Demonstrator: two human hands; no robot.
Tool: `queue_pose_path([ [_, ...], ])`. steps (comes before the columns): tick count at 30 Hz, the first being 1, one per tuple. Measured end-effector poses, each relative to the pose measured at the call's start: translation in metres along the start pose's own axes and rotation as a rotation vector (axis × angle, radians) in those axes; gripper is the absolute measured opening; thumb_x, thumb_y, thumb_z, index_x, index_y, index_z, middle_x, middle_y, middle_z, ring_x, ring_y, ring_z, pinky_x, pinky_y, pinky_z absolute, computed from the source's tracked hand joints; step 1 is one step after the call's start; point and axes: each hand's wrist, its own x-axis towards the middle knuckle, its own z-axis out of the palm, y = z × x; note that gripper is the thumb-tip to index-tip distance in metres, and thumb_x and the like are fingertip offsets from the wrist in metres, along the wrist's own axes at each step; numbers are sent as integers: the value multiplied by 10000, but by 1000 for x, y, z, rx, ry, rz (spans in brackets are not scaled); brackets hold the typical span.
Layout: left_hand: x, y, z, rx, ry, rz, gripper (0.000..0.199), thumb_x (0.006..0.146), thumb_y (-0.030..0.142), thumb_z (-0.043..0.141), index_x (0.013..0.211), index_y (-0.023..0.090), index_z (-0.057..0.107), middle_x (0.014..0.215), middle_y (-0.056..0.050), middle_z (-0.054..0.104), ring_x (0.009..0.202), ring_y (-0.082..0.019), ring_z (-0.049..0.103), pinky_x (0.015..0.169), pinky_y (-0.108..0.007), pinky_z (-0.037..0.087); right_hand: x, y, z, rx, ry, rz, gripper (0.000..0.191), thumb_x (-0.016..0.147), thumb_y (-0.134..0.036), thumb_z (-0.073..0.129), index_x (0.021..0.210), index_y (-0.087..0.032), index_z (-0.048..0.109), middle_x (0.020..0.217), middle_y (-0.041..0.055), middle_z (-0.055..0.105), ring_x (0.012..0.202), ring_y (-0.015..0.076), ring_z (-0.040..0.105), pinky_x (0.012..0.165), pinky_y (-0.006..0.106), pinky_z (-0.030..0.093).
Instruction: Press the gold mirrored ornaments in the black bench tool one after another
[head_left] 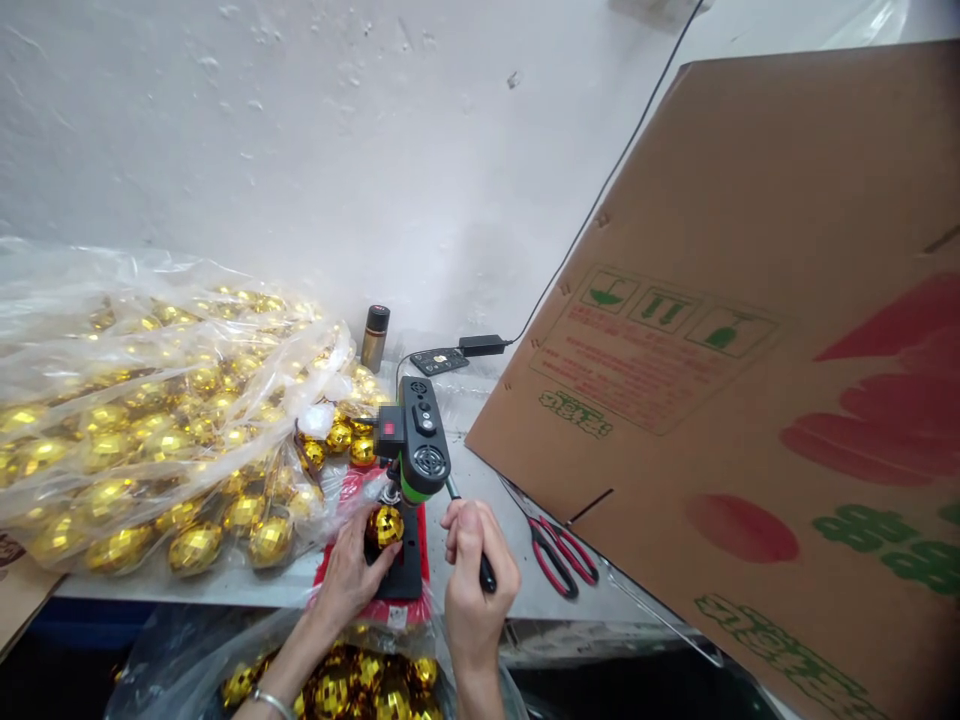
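Note:
My left hand (349,570) has its fingers around a gold mirrored ball (386,525), held on the black base (401,580) of a small hand-lever press (425,440). The ball sits under the press's black and green head. My right hand (480,565) is wrapped around the press's black-gripped lever (487,572), whose thin metal rod runs up to the head. Red plastic sheeting (425,595) shows around the base. Part of the ball is hidden by my left fingers.
A clear bag of gold balls (195,450) fills the left side. Another open bag of balls (367,690) hangs below the table edge. Red-handled scissors (562,555) lie at right beside a large carton (675,400). A dark spray can (375,338) and a cabled adapter (482,346) are behind.

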Motion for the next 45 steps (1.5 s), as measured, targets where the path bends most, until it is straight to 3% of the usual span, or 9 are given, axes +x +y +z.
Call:
queue_pose_path([
  [5,-1,-4,6,1,-43,86,577,922,444,701,1435,205,588,1415,-191,723,1321,-383,693,1112,-604,570,-2,1,-1,-2,0,-7,337,1110,-250,486,785,-221,568,691,-37,519,567,100,457,522,226,378],
  [13,-1,-7,-9,-63,-224,146,589,928,350,727,1474,200,566,1451,-193,707,1343,-352,692,1134,-554,579,-8,3,-3,11,-13,3,310,1103,-211,484,806,-224,572,731,-28,560,576,102,471,527,230,383],
  [26,-5,-5,-6,-49,-205,124,587,905,309,748,1456,185,589,1419,-194,729,1308,-366,716,1103,-552,607,-50,52,6,85,91,-118,338,1086,-158,435,768,-227,527,729,-18,573,669,134,580,628,274,435],
  [45,-6,0,-2,-108,-211,65,607,848,288,767,1428,206,605,1389,-177,737,1282,-370,716,1106,-578,591,-54,59,14,62,181,-140,401,1117,-263,423,723,-229,483,713,-30,529,584,112,494,585,273,418],
])
